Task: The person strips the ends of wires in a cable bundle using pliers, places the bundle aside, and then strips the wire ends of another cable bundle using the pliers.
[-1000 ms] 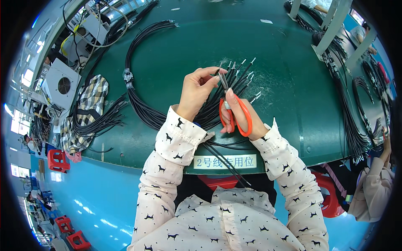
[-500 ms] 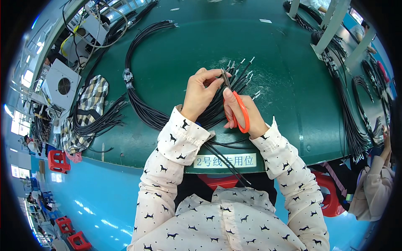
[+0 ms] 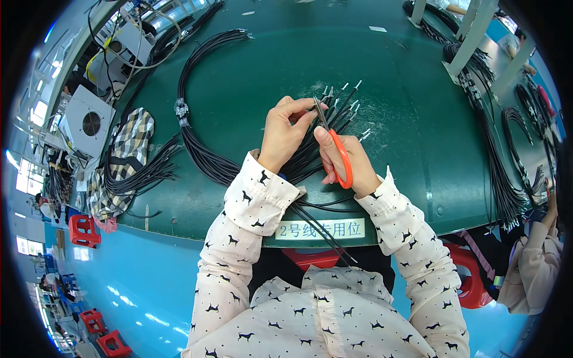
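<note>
My right hand point(image 3: 361, 164) is closed round a pair of scissors point(image 3: 344, 160) with orange-red handles. Their narrow blades point up and away, reaching the fingertips of my left hand point(image 3: 282, 136). Thumb and forefinger of that hand are pinched together on what looks like the end of a black cable, mostly hidden by the fingers and blades. A thick bundle of black cables point(image 3: 206, 156) curves in from the left and passes under both hands. Its loose ends, tipped white or silvery, fan out beyond them. A few cables point(image 3: 325, 232) hang over the near table edge.
Pale scraps of fibre point(image 3: 382, 122) litter the green table point(image 3: 280, 65) right of the cable ends. Further cable bundles lie at left point(image 3: 140, 176) and right point(image 3: 492, 161), near a checked cloth point(image 3: 132, 134) and a white machine with a fan point(image 3: 89, 122). Another person's sleeve point(image 3: 531, 268) shows at right.
The scissors and my right hand have shifted very slightly, with the handles tilting a little. My left hand keeps its pinch in nearly the same place.
</note>
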The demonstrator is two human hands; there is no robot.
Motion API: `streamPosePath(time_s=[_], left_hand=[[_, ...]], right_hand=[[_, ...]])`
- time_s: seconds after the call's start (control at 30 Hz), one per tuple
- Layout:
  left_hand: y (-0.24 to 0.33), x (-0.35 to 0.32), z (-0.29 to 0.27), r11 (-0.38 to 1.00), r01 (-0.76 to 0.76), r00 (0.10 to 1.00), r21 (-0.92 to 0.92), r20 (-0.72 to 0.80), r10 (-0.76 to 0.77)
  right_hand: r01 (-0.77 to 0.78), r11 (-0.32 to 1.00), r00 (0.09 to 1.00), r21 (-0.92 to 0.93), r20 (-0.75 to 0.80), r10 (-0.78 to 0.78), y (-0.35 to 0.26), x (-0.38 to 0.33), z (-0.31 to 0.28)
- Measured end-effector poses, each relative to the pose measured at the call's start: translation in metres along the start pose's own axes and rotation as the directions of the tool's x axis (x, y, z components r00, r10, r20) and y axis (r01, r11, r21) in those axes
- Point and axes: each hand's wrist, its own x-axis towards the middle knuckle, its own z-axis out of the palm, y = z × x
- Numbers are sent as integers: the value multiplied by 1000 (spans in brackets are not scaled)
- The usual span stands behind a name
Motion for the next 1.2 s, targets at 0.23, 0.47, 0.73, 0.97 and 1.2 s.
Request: streamPosePath(time_s=[0.23,0.47,0.73,0.97,1.2], left_hand=[[-2,1,-3,996,77,997,-54,20,-76],[-4,1,-4,978,125,992,-167,35,-121],[22,-21,-49,808,-191,952,557,307,14],[51,-74,-124,562,-283,758,777,540,-365],[49,-71,-119,414,-440,777,797,569,-269]], right_hand=[[-43,997,998,-64,49,47,-8,-2,-7],[148,954,989,262,-60,-137,-21,2,-38],[34,999,913,22,-407,-22,-11,-4,-133],[-255,501,915,-827,-374,-152,-3,-85,-220],[-273,493,869,-826,-432,-242,14,-100,-235]])
